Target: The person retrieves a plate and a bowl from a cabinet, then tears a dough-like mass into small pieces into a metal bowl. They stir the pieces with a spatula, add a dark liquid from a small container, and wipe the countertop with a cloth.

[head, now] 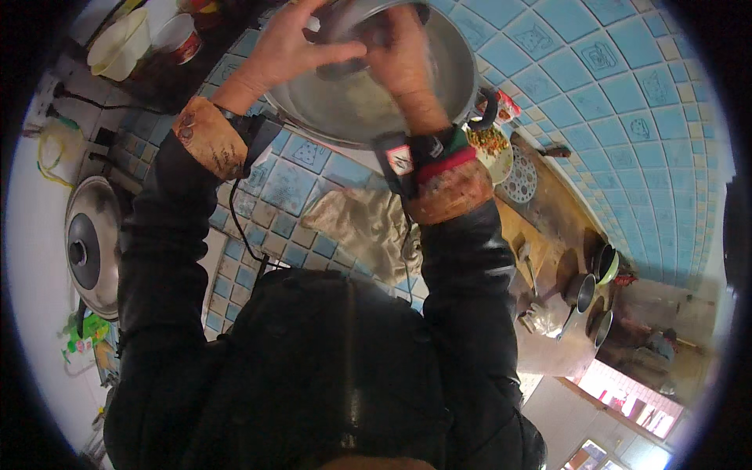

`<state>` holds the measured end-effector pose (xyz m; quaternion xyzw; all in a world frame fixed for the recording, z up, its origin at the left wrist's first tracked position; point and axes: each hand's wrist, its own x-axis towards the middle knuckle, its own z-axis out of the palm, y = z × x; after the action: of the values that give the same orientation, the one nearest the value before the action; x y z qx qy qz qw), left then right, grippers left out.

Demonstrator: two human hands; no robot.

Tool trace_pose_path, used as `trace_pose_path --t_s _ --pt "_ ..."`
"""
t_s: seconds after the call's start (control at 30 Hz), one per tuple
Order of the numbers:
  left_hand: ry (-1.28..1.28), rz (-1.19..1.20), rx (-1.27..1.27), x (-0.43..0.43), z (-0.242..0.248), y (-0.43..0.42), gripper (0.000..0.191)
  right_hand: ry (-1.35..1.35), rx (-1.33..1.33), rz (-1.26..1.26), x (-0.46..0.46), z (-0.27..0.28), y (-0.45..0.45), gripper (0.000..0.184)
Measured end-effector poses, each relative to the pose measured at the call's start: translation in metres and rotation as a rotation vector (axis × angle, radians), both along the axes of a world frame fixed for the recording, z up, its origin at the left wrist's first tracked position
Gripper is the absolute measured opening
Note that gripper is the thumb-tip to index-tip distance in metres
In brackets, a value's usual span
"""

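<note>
At the top of the view stands a large grey metal pot (329, 117) with pale, cloudy contents. Over its mouth is a motion-blurred metal utensil (346, 23) with dark parts; its exact kind cannot be made out. My right hand (402, 56) grips a dark part of it, knuckles up. On the left side, my left hand (288, 50) has its thumb stretched towards the same utensil, and its fingertips run out of view or behind it. The pot's black side handle (486, 108) juts out near my right wrist.
Right of the pot are a bowl of chopped food (499, 161), a perforated metal disc (518, 176), a spoon (529, 264) and a saucepan (581, 292). A large pot lid (91, 247) is at left. Dark cables cross the tiles beside a crumpled cloth (370, 229).
</note>
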<state>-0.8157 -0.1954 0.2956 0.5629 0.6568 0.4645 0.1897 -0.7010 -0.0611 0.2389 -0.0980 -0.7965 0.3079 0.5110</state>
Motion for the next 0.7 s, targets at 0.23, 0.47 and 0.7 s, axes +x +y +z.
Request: trace_pose_path --t_s 0.23,0.47,0.7 --pt "-0.434 0.020 0.104 0.005 0.003 -0.011 0.058 -0.094 -0.082 -0.038 -0.004 0.023 0.001 0.018" --pt "-0.365 0.000 0.056 -0.005 0.002 -0.017 0.069 -0.890 -0.067 0.435 0.000 0.028 -0.016 0.023" --pt "-0.038 0.092 0.347 0.006 -0.010 -0.004 0.045 -0.803 0.239 -0.216 -0.005 0.003 -0.031 0.028"
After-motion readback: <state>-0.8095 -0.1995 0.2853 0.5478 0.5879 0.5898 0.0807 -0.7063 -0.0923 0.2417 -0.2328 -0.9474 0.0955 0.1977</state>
